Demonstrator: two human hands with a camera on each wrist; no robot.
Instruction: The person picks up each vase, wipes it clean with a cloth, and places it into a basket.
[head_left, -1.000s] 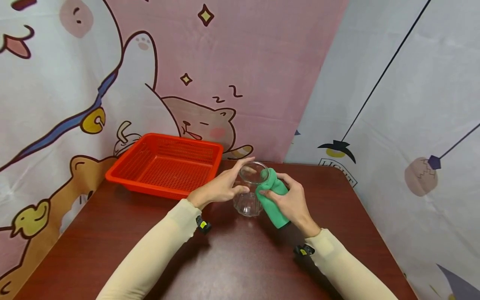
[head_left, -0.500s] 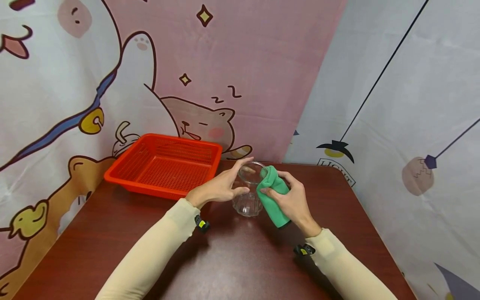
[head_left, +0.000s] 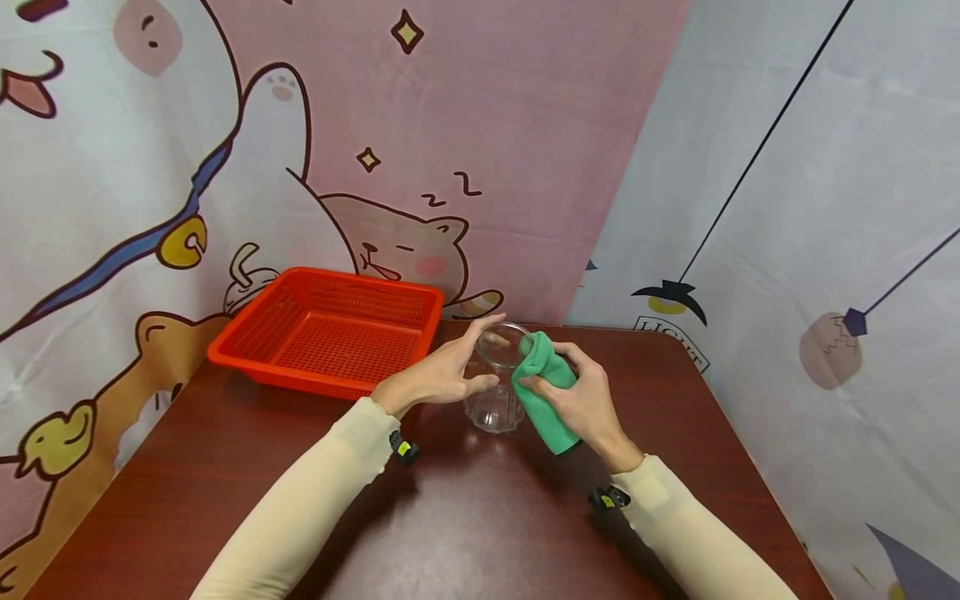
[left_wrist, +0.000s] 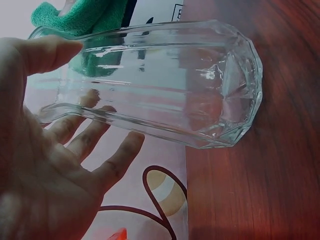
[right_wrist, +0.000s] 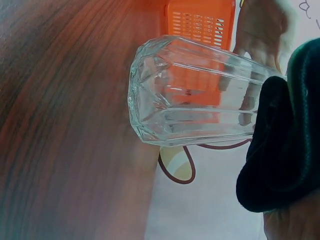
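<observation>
A clear glass vase [head_left: 495,410] with a faceted base stands upright on the table. My left hand [head_left: 438,377] holds it around the upper part, thumb on the near side and fingers behind, as the left wrist view also shows at the glass wall [left_wrist: 150,90]. On the vase's right, my right hand [head_left: 588,404] grips a folded green cloth [head_left: 547,417] against the rim. Part of the cloth [left_wrist: 100,62] shows through the glass in the left wrist view. It looks dark in the right wrist view, where the cloth [right_wrist: 277,145] covers the vase's mouth end.
A red-orange perforated plastic basket [head_left: 360,342] stands at the back left of the brown wooden table [head_left: 465,533]. Cartoon-printed cloth walls [head_left: 510,167] rise behind the table and along both sides.
The top of the green cloth has bunched and shifted slightly at the vase's rim. Both hands stay nearly where they were, and the vase has not visibly moved.
</observation>
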